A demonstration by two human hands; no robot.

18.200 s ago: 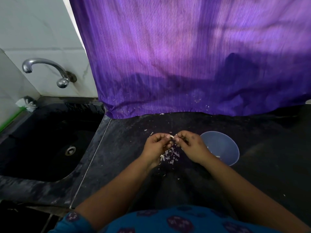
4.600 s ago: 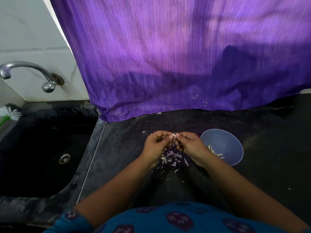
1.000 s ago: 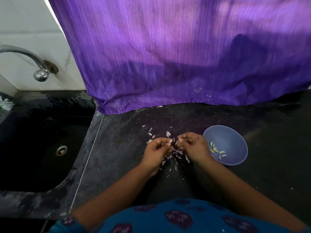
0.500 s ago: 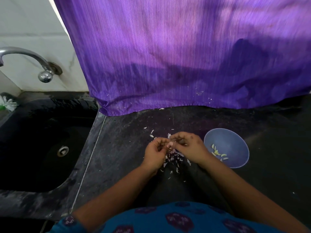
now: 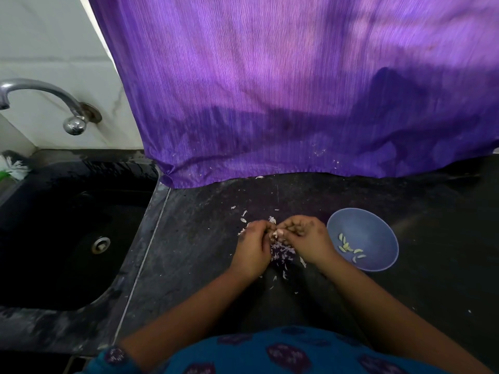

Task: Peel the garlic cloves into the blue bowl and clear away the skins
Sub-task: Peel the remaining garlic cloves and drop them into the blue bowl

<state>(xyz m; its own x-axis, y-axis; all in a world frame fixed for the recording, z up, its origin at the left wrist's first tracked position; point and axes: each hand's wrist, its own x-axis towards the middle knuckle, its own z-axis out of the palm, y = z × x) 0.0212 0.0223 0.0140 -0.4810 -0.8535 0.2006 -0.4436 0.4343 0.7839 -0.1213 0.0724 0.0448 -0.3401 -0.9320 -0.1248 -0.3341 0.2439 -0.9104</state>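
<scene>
We saw both hands meeting over the dark bench [image 5: 205,238], knuckles up. The left hand [image 5: 252,245] and the right hand [image 5: 305,238] each had curled fingers pinching the same small pale garlic clove [image 5: 276,234], which sat at the point where the fingertips touched. The blue bowl [image 5: 378,228] lay just to the right of the right hand, on the bench, with several peeled cloves [image 5: 349,248] in its bottom. So we judged the right hand the nearer one for the drop: a short move to the right would carry the clove over the rim. The skins [image 5: 282,252] lay heaped on the bench under and just nearer than the hands, with stray flakes beyond the left hand.

The clove was mostly covered by the fingers, so we could not tell its long axis, nor how much skin was left on it. Any unpeeled cloves were not to be made out.
</scene>
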